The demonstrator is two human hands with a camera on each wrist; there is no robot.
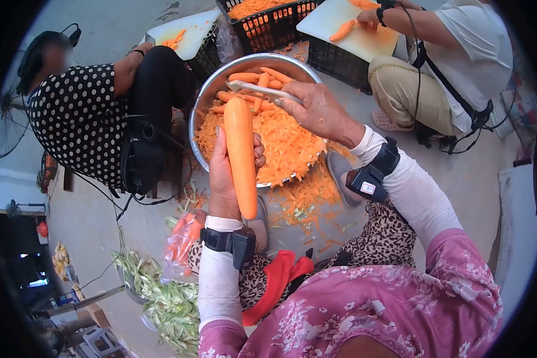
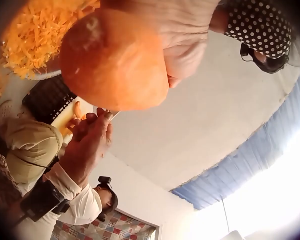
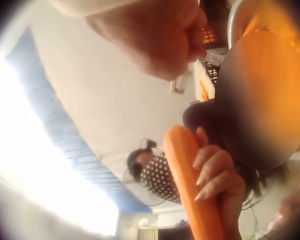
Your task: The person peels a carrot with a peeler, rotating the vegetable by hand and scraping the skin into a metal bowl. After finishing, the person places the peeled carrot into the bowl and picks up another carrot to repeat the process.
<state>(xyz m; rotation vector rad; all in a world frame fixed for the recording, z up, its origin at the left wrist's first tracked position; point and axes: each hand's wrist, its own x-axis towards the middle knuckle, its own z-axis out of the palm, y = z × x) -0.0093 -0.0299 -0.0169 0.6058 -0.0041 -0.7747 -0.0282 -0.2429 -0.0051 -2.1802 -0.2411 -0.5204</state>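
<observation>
My left hand (image 1: pixel 222 179) grips a large, smooth orange carrot (image 1: pixel 239 156), held lengthwise above the near rim of a metal bowl. In the right wrist view its fingers wrap round the carrot (image 3: pixel 182 170). A pale-handled peeler (image 1: pixel 264 90) is held in my right hand (image 1: pixel 331 113), its head close over the carrot's far tip. The left wrist view shows the carrot's blunt end (image 2: pixel 115 62) large, with the right hand (image 2: pixel 87 147) beyond it. Beneath both hands, the wide metal bowl (image 1: pixel 194 128) holds carrot shavings (image 1: pixel 289 140) and several whole carrots (image 1: pixel 274 74).
Two people sit across, at cutting boards (image 1: pixel 322 27) set on black crates (image 1: pixel 340 64). Another crate (image 1: pixel 274 27) of carrot pieces stands behind the bowl. Shavings litter the floor around my feet. A plastic bag (image 1: pixel 185 241) and a pile of green-white peelings (image 1: pixel 170 304) lie at left.
</observation>
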